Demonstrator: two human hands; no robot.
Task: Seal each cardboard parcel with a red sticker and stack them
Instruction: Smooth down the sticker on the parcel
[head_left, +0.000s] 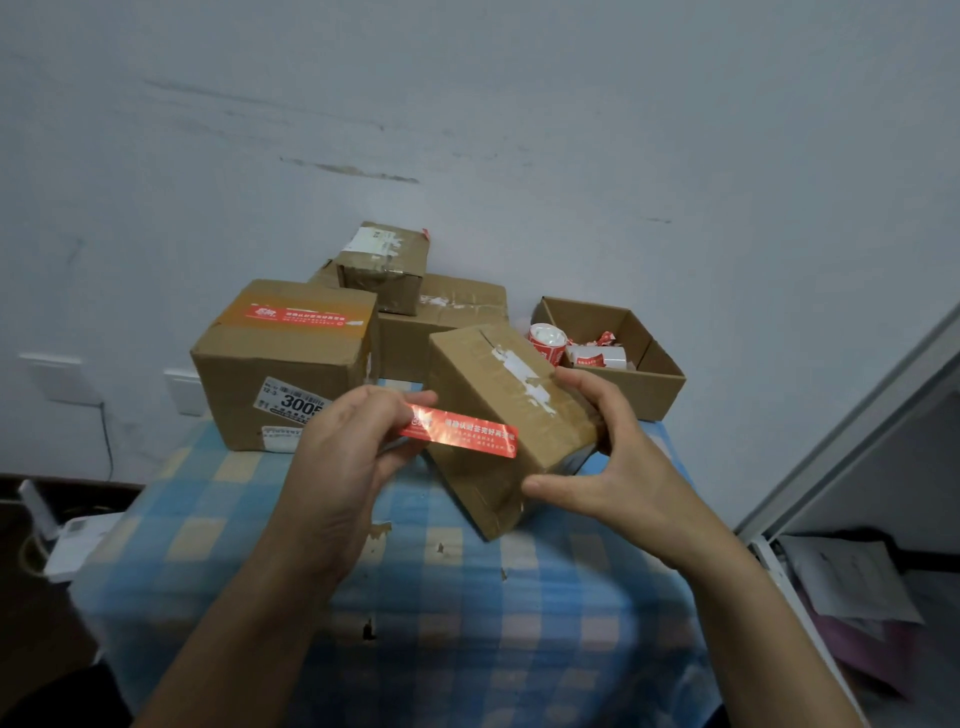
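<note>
Here, the left hand (343, 457) pinches one end of a glossy red sticker (460, 432), a narrow strip held over the near edge of a tilted, tape-scarred cardboard parcel (483, 384), which the right hand (618, 467) clasps between thumb and curled fingers above a blue checked cloth (467, 597).

We see dim, cool, bluish light, soft and even, its source out of sight. The red sticker (467, 435) throws back a bright glare across its middle, washing out some print. A faint shadow lies under the tilted parcel (483, 374) on the table (467, 597). The table's near edge is soft and blurred, the view's lower left corner nearly black, and the pale frame (831, 431) at right leans with wide-angle distortion.
</note>
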